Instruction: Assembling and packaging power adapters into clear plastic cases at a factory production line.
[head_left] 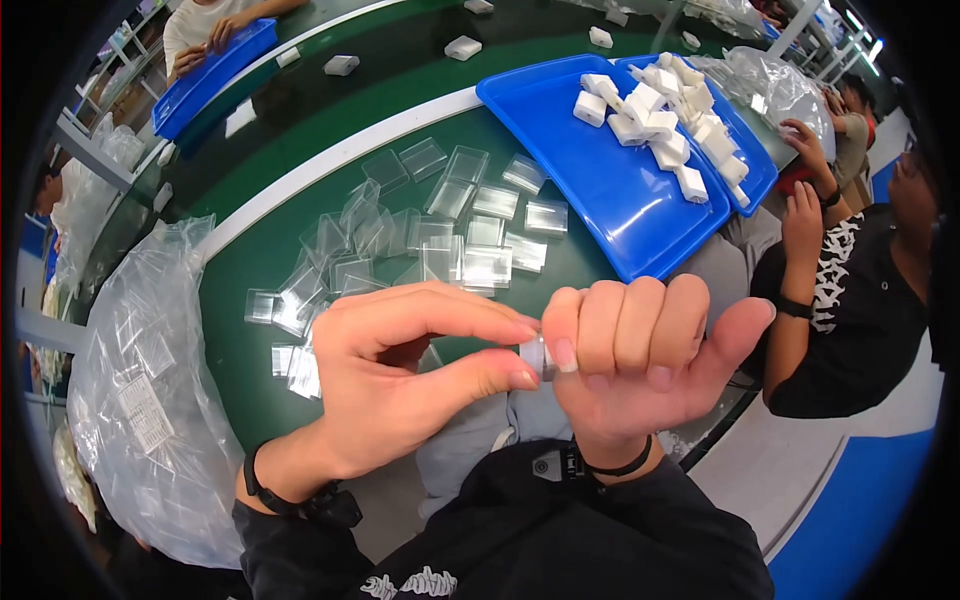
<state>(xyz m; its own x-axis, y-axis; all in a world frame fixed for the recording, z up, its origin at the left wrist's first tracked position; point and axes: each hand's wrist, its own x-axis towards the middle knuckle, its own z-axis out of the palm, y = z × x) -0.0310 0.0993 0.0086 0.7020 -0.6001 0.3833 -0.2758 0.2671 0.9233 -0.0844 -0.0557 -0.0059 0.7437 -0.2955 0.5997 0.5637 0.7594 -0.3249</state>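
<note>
Between my hands is a small translucent whitish piece (536, 357); most of it is covered by fingers, so I cannot tell its full shape. The thumb and forefinger of my left hand (400, 370) pinch one end of it. My right hand (630, 350) has its fingers curled over the other end, with the thumb sticking out to the right. Just beyond my left hand, several clear plastic sleeves (487, 266) lie scattered and overlapping on the green tabletop (290, 210).
Blue trays (570, 130) at the far right hold a pile of white plastic blocks (660, 115). A big clear plastic bag (150, 400) stands at the left. Behind a white rail (340, 143), a few white blocks sit on a green belt (400, 60). A co-worker (850, 280) sits at the right.
</note>
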